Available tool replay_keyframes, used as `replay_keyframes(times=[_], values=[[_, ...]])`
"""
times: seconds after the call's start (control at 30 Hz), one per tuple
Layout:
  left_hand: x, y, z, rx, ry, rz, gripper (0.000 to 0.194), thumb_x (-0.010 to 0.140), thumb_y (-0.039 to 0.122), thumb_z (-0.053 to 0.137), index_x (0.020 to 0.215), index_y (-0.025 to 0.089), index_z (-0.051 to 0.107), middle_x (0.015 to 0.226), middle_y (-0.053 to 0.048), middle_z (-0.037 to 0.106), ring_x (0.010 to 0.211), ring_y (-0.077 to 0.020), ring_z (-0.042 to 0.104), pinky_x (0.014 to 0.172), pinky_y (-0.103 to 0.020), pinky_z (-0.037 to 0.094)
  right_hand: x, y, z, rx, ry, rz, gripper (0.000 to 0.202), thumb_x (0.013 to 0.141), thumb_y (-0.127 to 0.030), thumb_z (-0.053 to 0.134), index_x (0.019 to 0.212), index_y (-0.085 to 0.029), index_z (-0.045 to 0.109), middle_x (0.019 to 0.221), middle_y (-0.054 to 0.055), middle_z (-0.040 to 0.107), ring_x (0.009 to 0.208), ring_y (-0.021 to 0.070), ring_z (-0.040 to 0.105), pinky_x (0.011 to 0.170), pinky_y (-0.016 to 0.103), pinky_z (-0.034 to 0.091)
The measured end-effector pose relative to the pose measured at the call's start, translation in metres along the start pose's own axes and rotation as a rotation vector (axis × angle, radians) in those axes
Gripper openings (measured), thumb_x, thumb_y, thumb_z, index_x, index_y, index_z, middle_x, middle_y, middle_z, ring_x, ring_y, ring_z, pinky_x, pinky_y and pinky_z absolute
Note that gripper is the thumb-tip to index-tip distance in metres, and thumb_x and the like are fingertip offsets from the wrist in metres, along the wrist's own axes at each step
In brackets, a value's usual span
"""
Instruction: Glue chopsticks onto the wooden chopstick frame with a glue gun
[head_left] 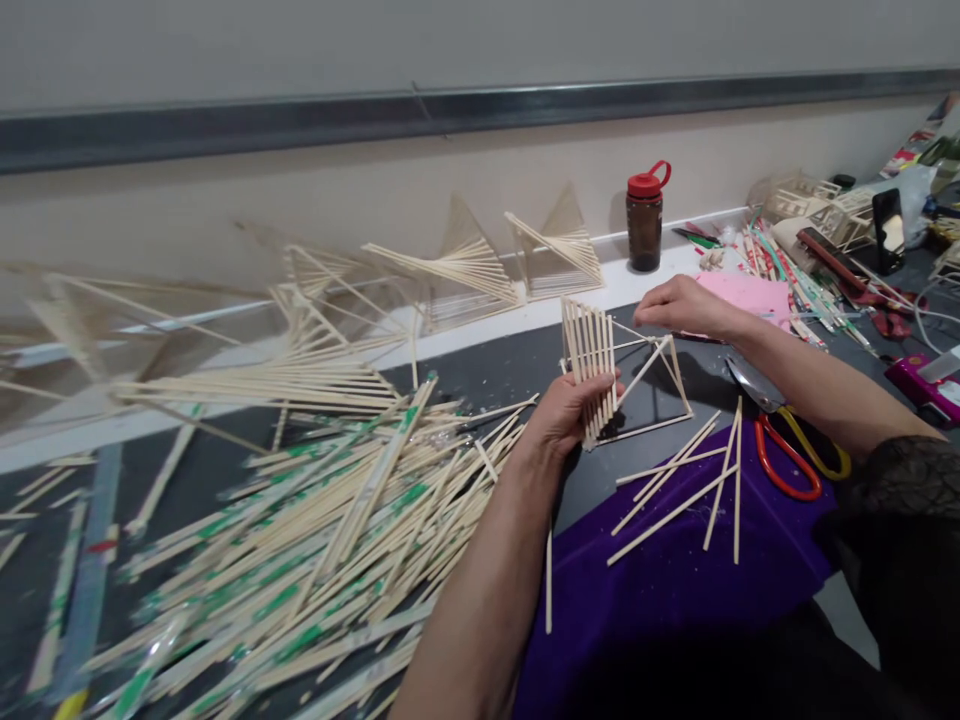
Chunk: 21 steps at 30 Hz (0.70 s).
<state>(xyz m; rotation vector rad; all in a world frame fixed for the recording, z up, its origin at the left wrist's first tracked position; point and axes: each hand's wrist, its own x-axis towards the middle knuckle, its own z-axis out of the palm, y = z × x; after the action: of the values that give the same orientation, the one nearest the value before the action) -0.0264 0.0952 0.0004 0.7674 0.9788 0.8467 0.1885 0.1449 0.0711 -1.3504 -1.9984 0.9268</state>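
Note:
My left hand [574,405] is closed around a small wooden stick frame [589,345], its thumb across a row of parallel sticks on the frame's near left side. The open bars of the frame reach to the right over the dark table. Just above the frame's far right part is my right hand [686,305], fingers bent and drawn together. What they hold, if anything, is hidden. Several loose sticks [671,505] lie on a purple cloth [660,580] in front of the frame. Scissors [784,450] with red and yellow handles rest under my right forearm.
A large heap of chopsticks [360,510], some in wrappers, spreads to the left. Other stick structures [465,265] stand along the wall. A brown bottle [644,225] with a red lid stands behind. Pink paper [739,295], wrappers and a phone [889,230] lie right.

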Motion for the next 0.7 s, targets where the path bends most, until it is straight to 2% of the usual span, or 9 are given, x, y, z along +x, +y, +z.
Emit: replay_keyframes(times=[0.1, 0.27, 0.4, 0.5, 0.6, 0.7], values=[[0.001, 0.0, 0.0, -0.01, -0.007, -0.004, 0.032, 0.052, 0.022, 0.086, 0.077, 0.01, 0.071, 0.061, -0.004, 0.07, 0.049, -0.0112, 0.062, 0.048, -0.02, 0.048, -0.022, -0.003, -0.019, 0.285, 0.079, 0.004, 0.015, 0.078, -0.031, 0.068, 0.077, -0.016, 0.072, 0.05, -0.006, 0.047, 0.047, 0.0066, 0.034, 0.047, 0.025, 0.023], [0.001, 0.0, 0.0, 0.019, 0.004, 0.002, 0.031, 0.054, 0.024, 0.084, 0.078, 0.01, 0.07, 0.058, -0.004, 0.068, 0.047, -0.0116, 0.06, 0.045, -0.02, 0.046, -0.067, -0.018, -0.062, 0.617, 0.293, -0.187, 0.026, 0.069, -0.042, 0.081, 0.069, -0.02, 0.068, 0.047, -0.009, 0.039, 0.042, 0.0031, 0.029, 0.044, 0.023, 0.016], [-0.001, 0.002, 0.001, 0.015, 0.002, 0.011, 0.029, 0.056, 0.025, 0.084, 0.077, 0.01, 0.071, 0.061, -0.004, 0.069, 0.048, -0.0117, 0.061, 0.046, -0.021, 0.047, -0.097, -0.02, -0.085, 0.7, 0.387, -0.243, 0.03, 0.06, -0.043, 0.088, 0.066, -0.021, 0.07, 0.049, -0.007, 0.045, 0.042, 0.0022, 0.034, 0.044, 0.024, 0.016], [-0.002, 0.003, 0.002, 0.007, 0.009, 0.016, 0.027, 0.057, 0.024, 0.083, 0.078, 0.011, 0.072, 0.063, -0.004, 0.071, 0.05, -0.0123, 0.061, 0.048, -0.022, 0.048, -0.107, -0.003, -0.075, 0.633, 0.365, -0.097, 0.034, 0.061, -0.048, 0.086, 0.06, -0.018, 0.07, 0.046, -0.004, 0.049, 0.04, 0.0039, 0.037, 0.042, 0.026, 0.017], [-0.002, 0.004, 0.003, 0.027, 0.015, 0.009, 0.027, 0.054, 0.019, 0.081, 0.078, 0.011, 0.071, 0.063, -0.004, 0.07, 0.052, -0.0132, 0.063, 0.05, -0.023, 0.049, -0.111, 0.019, -0.05, 0.543, 0.229, 0.085, 0.034, 0.069, -0.048, 0.08, 0.063, -0.015, 0.072, 0.047, -0.002, 0.052, 0.04, 0.0055, 0.038, 0.04, 0.025, 0.019], [-0.002, 0.003, 0.004, 0.05, 0.016, 0.008, 0.026, 0.053, 0.019, 0.081, 0.075, 0.011, 0.07, 0.06, -0.003, 0.068, 0.051, -0.0135, 0.062, 0.05, -0.023, 0.049, -0.11, 0.031, -0.028, 0.458, 0.082, 0.125, 0.03, 0.073, -0.045, 0.075, 0.07, -0.015, 0.075, 0.048, -0.003, 0.052, 0.043, 0.0064, 0.04, 0.041, 0.023, 0.025]])
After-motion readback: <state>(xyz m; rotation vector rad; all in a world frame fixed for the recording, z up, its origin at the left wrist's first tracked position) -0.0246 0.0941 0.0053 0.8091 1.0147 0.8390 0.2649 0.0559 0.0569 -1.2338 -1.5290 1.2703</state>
